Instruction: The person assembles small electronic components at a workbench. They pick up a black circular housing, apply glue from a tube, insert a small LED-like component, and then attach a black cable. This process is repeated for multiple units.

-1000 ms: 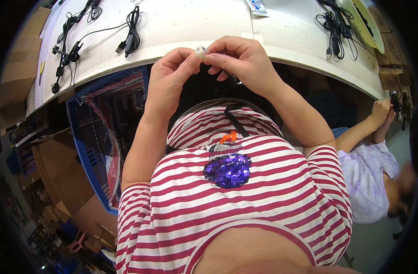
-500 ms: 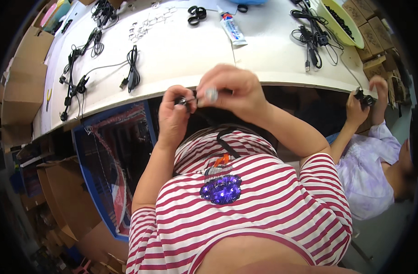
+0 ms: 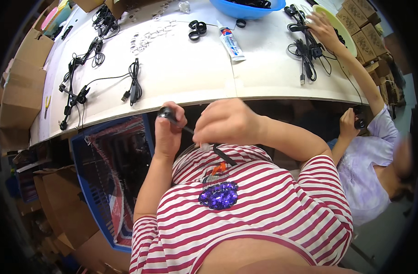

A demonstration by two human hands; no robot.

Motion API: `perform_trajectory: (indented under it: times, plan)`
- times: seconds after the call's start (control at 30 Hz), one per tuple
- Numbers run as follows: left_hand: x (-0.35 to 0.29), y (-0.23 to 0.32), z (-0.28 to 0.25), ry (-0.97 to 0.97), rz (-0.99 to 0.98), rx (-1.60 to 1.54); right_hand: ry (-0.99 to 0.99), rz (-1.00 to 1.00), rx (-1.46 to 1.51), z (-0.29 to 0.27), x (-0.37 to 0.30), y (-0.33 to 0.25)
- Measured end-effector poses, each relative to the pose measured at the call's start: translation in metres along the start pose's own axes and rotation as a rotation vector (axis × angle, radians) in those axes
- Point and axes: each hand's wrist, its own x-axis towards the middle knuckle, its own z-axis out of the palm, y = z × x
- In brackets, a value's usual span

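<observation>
One black rounded piece [image 3: 168, 115], apparently light, stiff and smooth enough to slip, sits in the closed grip of the left hand [image 3: 167, 137], just on the near side of the front edge of the bench [image 3: 186, 93], and is probably best held round its thick body. The right hand [image 3: 229, 122] bends its fingers close to a thin dark stem [image 3: 188, 130] and a blurred pale bit [image 3: 205, 146], though I cannot tell whether it grips either; moving room lies between the coiled cable [image 3: 135, 86] and the tube [image 3: 232, 44].
</observation>
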Motion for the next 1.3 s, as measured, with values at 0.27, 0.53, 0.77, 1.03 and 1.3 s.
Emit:
perform_trajectory:
  times: [0.27, 0.53, 0.77, 1.03, 1.3]
  plan:
    - [0.0, 0.029, 0.035, 0.081, 0.004, 0.146, -0.336, 0.076, -0.202, -0.011, 0.009, 0.015]
    - [-0.004, 0.046, 0.047, 0.2, 0.059, 0.389, 0.19, 0.872, -0.776, -0.079, 0.01, 0.132]
    - [-0.002, 0.056, 0.052, 0.168, 0.095, 0.524, 0.292, 1.031, -0.416, -0.083, 0.011, 0.135]
    - [0.006, 0.039, 0.059, 0.032, 0.0, 0.685, 0.453, 0.761, 0.301, -0.025, 0.02, 0.049]
    - [0.009, 0.039, 0.059, 0.065, 0.13, 0.817, 0.375, 0.773, 0.417, -0.01, 0.018, 0.02]
